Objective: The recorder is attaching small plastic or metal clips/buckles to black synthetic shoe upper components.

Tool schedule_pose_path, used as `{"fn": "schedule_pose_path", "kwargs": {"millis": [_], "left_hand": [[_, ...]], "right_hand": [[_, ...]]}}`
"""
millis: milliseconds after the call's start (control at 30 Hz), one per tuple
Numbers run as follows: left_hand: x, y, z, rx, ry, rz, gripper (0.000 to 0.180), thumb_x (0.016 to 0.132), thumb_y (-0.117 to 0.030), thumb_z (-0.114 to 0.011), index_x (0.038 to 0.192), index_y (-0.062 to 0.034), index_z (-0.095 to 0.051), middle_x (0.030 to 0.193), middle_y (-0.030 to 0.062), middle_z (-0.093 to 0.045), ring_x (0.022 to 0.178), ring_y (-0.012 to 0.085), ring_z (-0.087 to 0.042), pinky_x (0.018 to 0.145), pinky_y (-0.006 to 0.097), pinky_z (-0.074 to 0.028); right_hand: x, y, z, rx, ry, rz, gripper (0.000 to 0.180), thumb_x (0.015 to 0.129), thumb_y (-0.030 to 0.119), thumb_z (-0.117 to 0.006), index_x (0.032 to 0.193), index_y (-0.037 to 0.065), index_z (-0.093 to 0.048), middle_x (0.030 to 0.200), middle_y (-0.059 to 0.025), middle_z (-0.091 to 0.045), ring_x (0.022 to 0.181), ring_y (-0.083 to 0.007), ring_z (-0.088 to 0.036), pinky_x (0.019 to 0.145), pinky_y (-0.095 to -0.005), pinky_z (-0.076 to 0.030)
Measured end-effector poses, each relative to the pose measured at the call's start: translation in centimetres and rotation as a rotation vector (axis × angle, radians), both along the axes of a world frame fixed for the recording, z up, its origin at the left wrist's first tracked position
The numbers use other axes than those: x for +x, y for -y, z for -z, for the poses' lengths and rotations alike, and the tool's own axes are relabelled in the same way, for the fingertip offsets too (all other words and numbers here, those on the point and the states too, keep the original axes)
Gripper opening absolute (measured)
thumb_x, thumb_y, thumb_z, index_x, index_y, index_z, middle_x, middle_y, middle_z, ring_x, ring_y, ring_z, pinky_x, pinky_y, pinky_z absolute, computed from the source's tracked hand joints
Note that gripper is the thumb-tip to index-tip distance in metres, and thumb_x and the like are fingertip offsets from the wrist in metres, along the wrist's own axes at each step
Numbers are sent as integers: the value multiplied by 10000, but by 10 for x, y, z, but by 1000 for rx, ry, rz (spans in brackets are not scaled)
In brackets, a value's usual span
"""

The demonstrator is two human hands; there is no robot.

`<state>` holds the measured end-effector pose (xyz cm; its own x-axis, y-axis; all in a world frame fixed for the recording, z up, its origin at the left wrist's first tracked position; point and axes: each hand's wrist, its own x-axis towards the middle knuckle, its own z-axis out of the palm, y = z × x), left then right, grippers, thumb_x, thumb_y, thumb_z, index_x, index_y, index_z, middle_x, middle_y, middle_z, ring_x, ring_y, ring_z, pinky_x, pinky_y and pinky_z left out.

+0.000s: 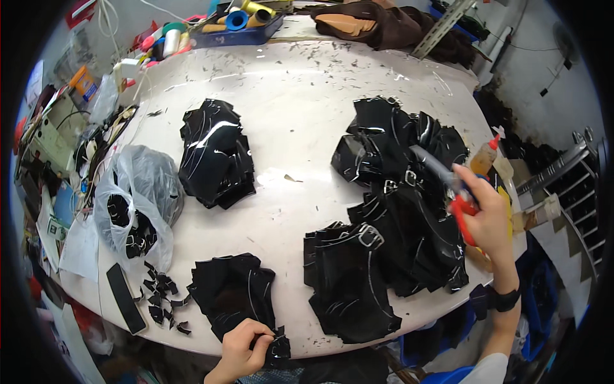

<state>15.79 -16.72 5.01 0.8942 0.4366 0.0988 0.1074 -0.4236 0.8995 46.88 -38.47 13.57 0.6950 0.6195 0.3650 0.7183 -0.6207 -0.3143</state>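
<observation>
Pinches a small glossy black piece between thumb and fingers of the left hand, with fingertips nearly together, at the near edge of the surface, just beside a stack of black pieces

Grips red-handled scissors in the right hand, with fingers curled round the handles and blades pointing over a heap of buckled black pieces; cannot tell through the blur how far apart the blades stand

At the left, shows a translucent plastic bag gaping open, with black scraps inside; in front of it, loose black offcuts beside a flat dark bar

At the far edge, shows a blue tray loaded with spools, blue and yellow among them

Beyond the scissors, shows a red-tipped bottle containing amber liquid

Below the surface at right, shows blue bins holding dark contents, too shadowed to identify
</observation>
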Motion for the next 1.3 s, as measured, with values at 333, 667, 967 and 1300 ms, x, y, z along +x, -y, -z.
{"fn": "schedule_pose_path", "kwargs": {"millis": [333,667,967,1300], "left_hand": [[4,-8,4,-120,60,76,61,738,44,-577,775,4,-550,721,127,-552,627,259,-557,566,292,-437],[-15,-17,24,-92,106,87,55,736,-12,-621,762,-14,-572,697,104,-584,574,212,-573,514,265,-451],[-10,-6,31,-127,91,37,37,757,-3,-573,747,9,-539,685,97,-547,565,180,-513,522,250,-400],[-20,-1,36,-29,93,86,93,807,-55,-564,749,1,-517,674,68,-517,563,147,-472,516,235,-367]], "right_hand": [[0,-86,8,-308,310,-196,597,648,174,-711,1210,245,-523,724,-52,-438,627,-208,-488,532,-320,-412],[-87,101,10,-116,-231,109,699,517,30,-727,1181,22,-509,831,-51,-518,616,-93,-446,564,-222,-380],[-313,328,58,-602,-1656,434,616,722,252,-742,1221,18,-467,938,-39,-582,879,-126,-523,783,-259,-423],[-423,332,-104,-359,-1235,846,481,765,101,-671,1195,37,-466,1038,-87,-576,946,-157,-549,809,-299,-455]]}}
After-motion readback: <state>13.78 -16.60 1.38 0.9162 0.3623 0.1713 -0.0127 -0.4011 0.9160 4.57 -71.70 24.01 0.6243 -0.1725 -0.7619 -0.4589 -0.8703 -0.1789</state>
